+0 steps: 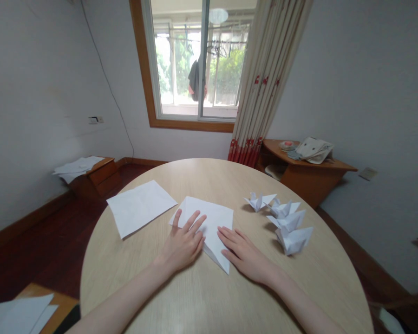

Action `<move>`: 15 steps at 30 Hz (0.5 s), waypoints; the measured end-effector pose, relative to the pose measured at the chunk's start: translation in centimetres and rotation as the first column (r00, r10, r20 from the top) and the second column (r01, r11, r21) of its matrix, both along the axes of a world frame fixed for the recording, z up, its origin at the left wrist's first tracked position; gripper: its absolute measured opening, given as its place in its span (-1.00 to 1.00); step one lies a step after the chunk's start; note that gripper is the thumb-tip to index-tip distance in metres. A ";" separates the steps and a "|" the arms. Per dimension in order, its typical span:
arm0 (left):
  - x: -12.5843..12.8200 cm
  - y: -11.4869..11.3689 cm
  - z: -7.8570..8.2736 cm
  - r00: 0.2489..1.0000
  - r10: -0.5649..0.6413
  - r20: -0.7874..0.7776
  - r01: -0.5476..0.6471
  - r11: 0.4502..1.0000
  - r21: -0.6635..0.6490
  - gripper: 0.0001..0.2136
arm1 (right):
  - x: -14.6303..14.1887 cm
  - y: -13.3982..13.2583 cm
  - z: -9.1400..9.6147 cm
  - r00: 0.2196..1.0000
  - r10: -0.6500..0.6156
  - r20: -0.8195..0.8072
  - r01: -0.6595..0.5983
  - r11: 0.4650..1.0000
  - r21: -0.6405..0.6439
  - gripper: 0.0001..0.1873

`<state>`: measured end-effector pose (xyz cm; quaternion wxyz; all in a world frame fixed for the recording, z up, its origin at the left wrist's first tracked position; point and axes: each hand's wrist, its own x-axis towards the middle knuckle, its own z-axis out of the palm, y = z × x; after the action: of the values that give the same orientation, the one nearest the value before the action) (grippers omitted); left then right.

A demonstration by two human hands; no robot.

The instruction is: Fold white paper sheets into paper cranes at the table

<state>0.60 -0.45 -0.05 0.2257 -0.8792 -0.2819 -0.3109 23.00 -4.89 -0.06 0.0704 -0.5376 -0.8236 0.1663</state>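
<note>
A folded sheet of white paper point(209, 213) lies on the round table point(202, 174), one corner pointing toward me. Its lower left edge lifts slightly, so a second layer shows. My left hand point(184, 241) rests on the left part of this sheet with its fingers spread. On the right edge lie the outstretched fingers of my right hand point(245, 253), palm down. To the left is a flat white paper sheet point(142, 208). Several folded paper cranes point(287, 225) stand in a row to the right of my right hand.
A wooden corner desk point(310, 174) holding a white cloth bag point(315, 150) stands behind the table on the right. Papers point(78, 167) lie on a low cabinet point(106, 178) at the left. More sheets point(21, 315) are at the lower left. A curtain point(261, 83) hangs beside the window.
</note>
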 end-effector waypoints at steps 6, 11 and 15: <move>-0.1 0.2 -0.2 0.999 -0.002 0.037 0.005 0.998 -0.058 -0.75 | 0.0 0.0 -0.1 1.000 -0.002 -0.005 0.002 1.000 0.007 -0.47; -0.1 0.2 -0.1 1.000 -0.010 0.016 0.013 0.987 -0.161 -0.75 | 0.1 0.0 -0.3 1.000 0.003 -0.025 -0.003 1.000 0.027 -0.49; -0.2 0.3 -0.1 1.000 -0.020 0.009 0.021 0.972 -0.235 -0.76 | 0.2 0.0 -0.4 1.000 0.003 -0.017 -0.003 1.000 0.024 -0.48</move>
<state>0.38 -0.19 -0.13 0.1160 -0.9016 -0.3082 -0.2806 23.16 -4.85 -0.48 0.0836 -0.5341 -0.8257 0.1610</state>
